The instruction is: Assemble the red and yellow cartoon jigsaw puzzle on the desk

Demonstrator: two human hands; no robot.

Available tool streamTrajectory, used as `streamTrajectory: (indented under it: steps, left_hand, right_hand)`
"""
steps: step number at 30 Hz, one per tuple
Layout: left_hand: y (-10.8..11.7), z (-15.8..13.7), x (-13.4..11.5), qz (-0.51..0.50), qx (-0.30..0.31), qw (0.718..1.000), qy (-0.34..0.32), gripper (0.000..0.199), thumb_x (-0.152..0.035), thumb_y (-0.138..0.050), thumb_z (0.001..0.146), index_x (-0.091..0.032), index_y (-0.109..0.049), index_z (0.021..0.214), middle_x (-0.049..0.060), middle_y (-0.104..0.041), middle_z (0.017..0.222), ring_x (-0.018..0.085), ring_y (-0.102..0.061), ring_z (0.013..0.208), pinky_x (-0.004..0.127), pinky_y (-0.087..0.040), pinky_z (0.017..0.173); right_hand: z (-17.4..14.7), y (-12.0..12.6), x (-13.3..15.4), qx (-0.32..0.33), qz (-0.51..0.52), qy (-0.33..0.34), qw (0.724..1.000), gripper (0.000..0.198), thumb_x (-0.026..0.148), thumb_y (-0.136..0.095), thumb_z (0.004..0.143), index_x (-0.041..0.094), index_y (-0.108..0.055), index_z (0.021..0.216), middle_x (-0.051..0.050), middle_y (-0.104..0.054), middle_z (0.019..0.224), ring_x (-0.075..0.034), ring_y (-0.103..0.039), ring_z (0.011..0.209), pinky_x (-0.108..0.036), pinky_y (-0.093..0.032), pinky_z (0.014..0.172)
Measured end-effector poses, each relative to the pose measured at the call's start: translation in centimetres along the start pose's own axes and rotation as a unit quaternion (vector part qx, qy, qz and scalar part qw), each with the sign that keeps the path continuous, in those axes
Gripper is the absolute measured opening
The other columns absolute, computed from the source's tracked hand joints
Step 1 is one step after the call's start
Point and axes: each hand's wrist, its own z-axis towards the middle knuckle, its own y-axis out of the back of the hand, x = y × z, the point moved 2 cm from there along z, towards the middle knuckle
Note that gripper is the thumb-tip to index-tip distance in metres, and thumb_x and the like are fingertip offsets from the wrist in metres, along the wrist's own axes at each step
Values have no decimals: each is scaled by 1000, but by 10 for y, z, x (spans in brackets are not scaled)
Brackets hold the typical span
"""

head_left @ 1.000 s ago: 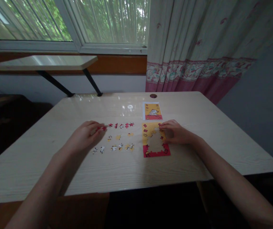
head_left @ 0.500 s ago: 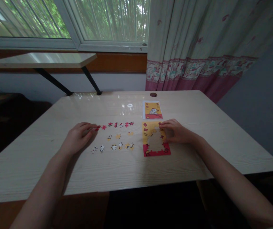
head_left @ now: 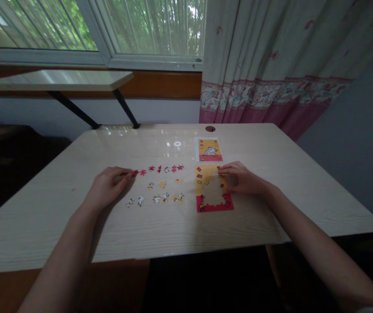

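My left hand (head_left: 110, 184) is closed in a pinch, its fingertips on a small red jigsaw piece (head_left: 135, 173) at the left end of a row. Several more red pieces (head_left: 143, 172) run rightward from it. Below lie yellow pieces (head_left: 162, 184) and white-and-yellow pieces (head_left: 156, 199). To the right is a partly filled jigsaw puzzle (head_left: 215, 208), yellow above and red below, with an irregular gap in its middle. My right hand (head_left: 242, 179) grips the puzzle's right side, index finger near the upper right and thumb lower down; its other fingers are partly hidden.
A reference picture card (head_left: 210, 150) of a white animal lies just beyond the puzzle. Behind it is a round cable hole (head_left: 210, 129) in the wooden table (head_left: 160, 234). A raised shelf (head_left: 58, 81) stands at the back left. A curtain (head_left: 258, 65) hangs behind.
The view has shifted very slightly. Both hands stay in nearly the same places, the left at the red piece and the right at the puzzle's edge.
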Motion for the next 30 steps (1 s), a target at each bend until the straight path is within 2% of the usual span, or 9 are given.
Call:
streamTrajectory:
  steps: [17, 30]
  left_hand:
    - [-4, -1, 4, 0, 10, 1000, 6, 30, -41, -45, 84, -22, -65, 97, 9, -69, 98, 25, -61, 90, 35, -48, 75]
    - [-3, 0, 3, 1, 7, 1000, 0, 32, -41, -43, 85, -21, -65, 96, 9, -68, 98, 25, -61, 91, 38, -47, 80]
  right_hand:
    - [-1, 0, 0, 5, -1, -2, 1000, 56, 42, -75, 67, 24, -60, 117, -10, -58, 120, -26, -52, 112, -46, -39, 96]
    - [0, -1, 0, 7, -2, -4, 1000, 57, 44, -75, 66, 25, -60, 118, -10, -59, 120, -27, -52, 111, -47, -39, 95]
